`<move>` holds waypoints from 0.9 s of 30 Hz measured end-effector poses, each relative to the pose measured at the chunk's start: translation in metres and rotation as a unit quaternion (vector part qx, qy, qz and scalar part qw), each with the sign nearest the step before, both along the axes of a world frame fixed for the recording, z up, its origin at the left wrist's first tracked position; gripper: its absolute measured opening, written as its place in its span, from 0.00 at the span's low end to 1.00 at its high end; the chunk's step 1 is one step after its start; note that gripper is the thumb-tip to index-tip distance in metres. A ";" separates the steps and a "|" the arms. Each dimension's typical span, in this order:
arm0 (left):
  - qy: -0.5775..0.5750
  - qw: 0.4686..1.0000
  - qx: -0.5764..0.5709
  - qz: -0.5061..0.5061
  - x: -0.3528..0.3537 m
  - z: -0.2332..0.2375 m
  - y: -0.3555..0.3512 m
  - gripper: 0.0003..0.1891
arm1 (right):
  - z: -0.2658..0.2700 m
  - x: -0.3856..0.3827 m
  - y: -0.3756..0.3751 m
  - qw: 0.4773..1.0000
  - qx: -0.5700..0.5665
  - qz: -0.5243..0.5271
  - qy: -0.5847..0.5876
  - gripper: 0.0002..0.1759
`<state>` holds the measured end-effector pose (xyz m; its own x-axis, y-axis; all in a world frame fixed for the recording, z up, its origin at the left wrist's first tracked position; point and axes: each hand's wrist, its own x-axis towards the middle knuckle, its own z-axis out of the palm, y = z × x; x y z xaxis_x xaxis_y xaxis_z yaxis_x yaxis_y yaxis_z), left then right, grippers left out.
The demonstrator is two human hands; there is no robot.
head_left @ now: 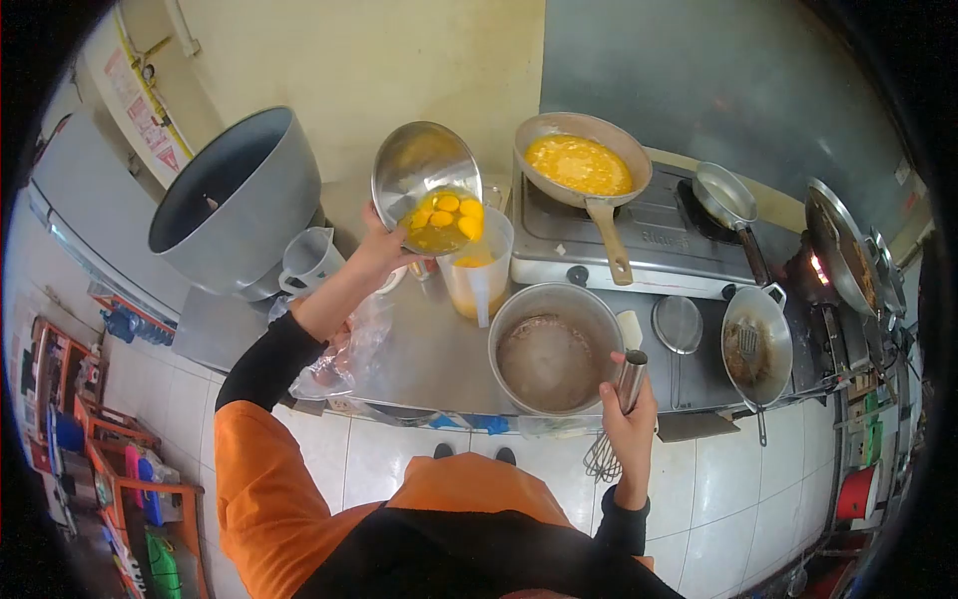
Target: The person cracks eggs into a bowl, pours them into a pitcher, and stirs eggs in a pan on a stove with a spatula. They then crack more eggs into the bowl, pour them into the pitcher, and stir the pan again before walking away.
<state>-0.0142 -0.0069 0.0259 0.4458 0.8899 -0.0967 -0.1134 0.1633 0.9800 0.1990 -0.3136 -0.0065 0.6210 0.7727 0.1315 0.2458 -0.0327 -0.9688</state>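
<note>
Head view: pot [559, 302] between jug [500, 250] and right hand [630, 431], stove [654, 256] beyond.

The metal counter [429, 374] is carrying a large pot [509, 329]; left of the pot, a pitcher [498, 245] is standing and, farther left, a plastic bag [367, 347] is lying; right, a strainer [678, 324] is resting.

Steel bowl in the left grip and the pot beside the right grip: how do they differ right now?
Pose: the steel bowl is tipped towards the clear jug; the pot stands upright. 
Support: the bowl is held up by the left grip; the pot rests on the counter. 
Contents: the bowl holds yellow yolks; the pot shows none. 
Shared: both are round and open-topped.
</note>
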 end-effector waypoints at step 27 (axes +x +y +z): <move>-0.108 0.985 -0.041 0.131 -0.004 -0.054 -0.027 0.25 | -0.102 0.096 0.005 0.973 0.166 -0.140 -0.083 0.14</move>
<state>-0.0179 -0.0342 -0.0284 0.2191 0.9705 -0.1008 -0.3662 0.1775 0.9134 0.2947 -0.3082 -0.1081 0.7498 0.4746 0.4611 0.4261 0.1869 -0.8852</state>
